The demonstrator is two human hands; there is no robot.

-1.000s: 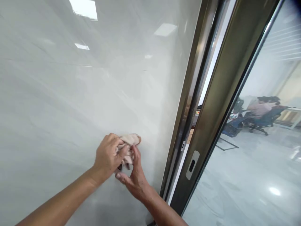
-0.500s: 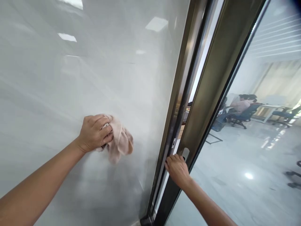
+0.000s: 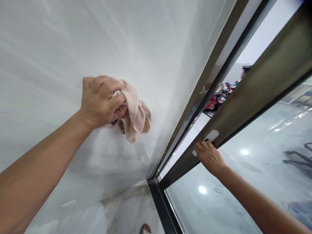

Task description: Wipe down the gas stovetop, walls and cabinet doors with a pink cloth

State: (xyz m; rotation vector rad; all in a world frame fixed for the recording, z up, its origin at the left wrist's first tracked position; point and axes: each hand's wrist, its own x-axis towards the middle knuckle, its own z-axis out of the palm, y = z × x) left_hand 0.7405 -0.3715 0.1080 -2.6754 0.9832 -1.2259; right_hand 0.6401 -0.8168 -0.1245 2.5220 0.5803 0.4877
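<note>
My left hand [image 3: 102, 102] is closed around a crumpled pale pink cloth [image 3: 135, 113], held up close to the glossy light-grey wall [image 3: 156, 61]; whether the cloth touches the wall is hard to tell. To the right, the fingers of my right hand [image 3: 211, 157] are hooked into the pale recessed pull handle [image 3: 211, 136] on the bronze metal edge of a sliding glass door [image 3: 246, 100]. The door stands partly open, a gap showing between it and the dark door frame [image 3: 190, 112].
Through the gap, a person [image 3: 246, 71] and a heap of colourful fabric-like items [image 3: 225, 92] show. A dark floor track [image 3: 162, 204] runs below the door. A foot [image 3: 146, 228] stands on the floor at bottom centre. Chair legs [image 3: 297, 157] appear behind the glass.
The gap between door and frame has widened as my right hand moved rightward with the door. The view has tilted downward. My left hand still grips the cloth, now higher in view.
</note>
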